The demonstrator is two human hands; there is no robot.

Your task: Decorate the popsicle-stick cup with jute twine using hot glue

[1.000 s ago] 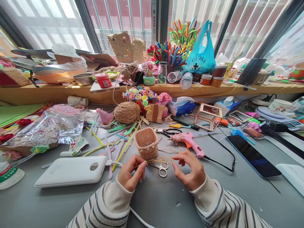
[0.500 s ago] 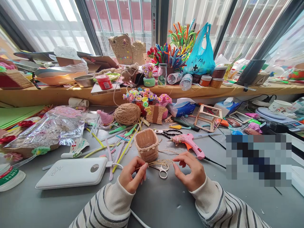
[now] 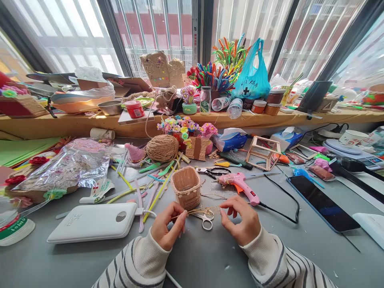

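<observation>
My left hand and my right hand are low in the middle of the grey table, both pinched on a thin strand of jute twine stretched between them. Small white-handled scissors lie under the twine. Just behind stands a little basket of craft sticks bound with twine. A ball of jute twine sits farther back.
A white power bank lies left of my hands, a pink glue gun with a black cord to the right, a phone beyond it. Craft sticks, pipe cleaners, black scissors, a wooden frame and a plastic bag crowd the back.
The hands have kept their pinch on the twine and barely shifted. The camera has tilted slightly, so everything sits a little lower in view.
</observation>
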